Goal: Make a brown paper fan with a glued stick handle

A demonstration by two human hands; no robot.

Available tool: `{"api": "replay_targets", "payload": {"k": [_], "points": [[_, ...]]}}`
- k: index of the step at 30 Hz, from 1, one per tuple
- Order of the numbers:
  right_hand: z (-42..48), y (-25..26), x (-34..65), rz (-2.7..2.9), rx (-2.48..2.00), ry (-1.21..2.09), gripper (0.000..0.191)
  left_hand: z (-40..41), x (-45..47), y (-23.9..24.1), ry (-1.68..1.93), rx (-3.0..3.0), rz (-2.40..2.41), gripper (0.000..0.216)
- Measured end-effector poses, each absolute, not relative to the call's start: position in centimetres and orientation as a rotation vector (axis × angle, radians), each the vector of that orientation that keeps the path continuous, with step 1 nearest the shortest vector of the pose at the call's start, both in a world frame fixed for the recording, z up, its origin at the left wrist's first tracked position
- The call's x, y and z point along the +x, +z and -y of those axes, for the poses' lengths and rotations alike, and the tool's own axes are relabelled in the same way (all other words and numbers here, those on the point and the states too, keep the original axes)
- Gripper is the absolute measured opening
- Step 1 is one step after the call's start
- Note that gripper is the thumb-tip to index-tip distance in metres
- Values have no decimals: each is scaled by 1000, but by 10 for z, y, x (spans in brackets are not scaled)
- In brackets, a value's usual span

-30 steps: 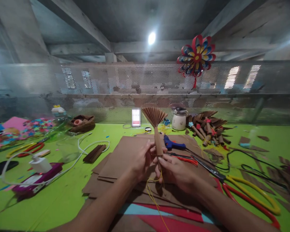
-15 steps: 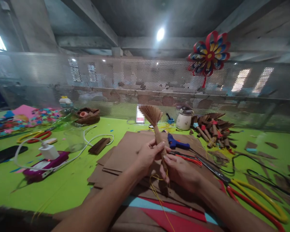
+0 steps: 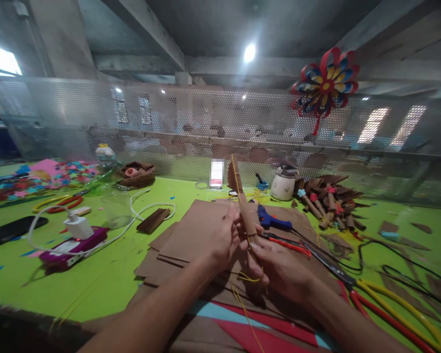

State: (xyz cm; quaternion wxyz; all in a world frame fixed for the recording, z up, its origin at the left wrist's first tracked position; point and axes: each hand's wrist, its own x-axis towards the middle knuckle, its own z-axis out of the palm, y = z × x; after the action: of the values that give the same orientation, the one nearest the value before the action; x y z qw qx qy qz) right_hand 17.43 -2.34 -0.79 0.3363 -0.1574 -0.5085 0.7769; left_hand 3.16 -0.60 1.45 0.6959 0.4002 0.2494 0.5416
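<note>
A small brown paper broom (image 3: 247, 213) stands nearly upright between my hands, its rolled handle below and its pleated head seen almost edge-on. My left hand (image 3: 222, 238) has its fingers curled against the handle's left side, with its thumb raised. My right hand (image 3: 279, 264) grips the handle's lower end between thumb and fingers. Yellow thread (image 3: 250, 278) runs along the broom and loops below it at my right fingers. Beneath my hands lies a stack of brown paper sheets (image 3: 194, 230).
A blue glue gun (image 3: 274, 219), red-handled pliers (image 3: 288, 244) and large scissors (image 3: 347, 280) lie close on the right. Behind them are a pile of paper brooms (image 3: 330, 198) and a pale jar (image 3: 282, 184). A purple power strip (image 3: 73, 250) with a white charger sits left.
The broom has turned from showing its spread face to nearly edge-on, thread now visible along it. My left thumb has come off the handle. The view has shifted slightly left.
</note>
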Motion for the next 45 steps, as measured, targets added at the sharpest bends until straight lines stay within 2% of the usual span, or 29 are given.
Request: {"api": "replay_targets", "payload": {"k": [6,15,20,30,40,45], "points": [[25,-3,178,1286,-348,2063,18,10,30,19,1189,881,-491,39],[24,-8,180,1265,-384,2056,28,13,30,22,1186,974,-520,43],[24,-9,178,1331,-432,2020,33,10,32,20,1210,988,-560,35],[24,-10,173,1281,-469,2010,25,9,32,21,1176,941,-479,33],[26,-13,176,1408,-336,2158,44,13,27,26,1188,964,-547,40],[24,-19,172,1472,-565,2057,33,5,28,21,1271,968,-593,34]]}}
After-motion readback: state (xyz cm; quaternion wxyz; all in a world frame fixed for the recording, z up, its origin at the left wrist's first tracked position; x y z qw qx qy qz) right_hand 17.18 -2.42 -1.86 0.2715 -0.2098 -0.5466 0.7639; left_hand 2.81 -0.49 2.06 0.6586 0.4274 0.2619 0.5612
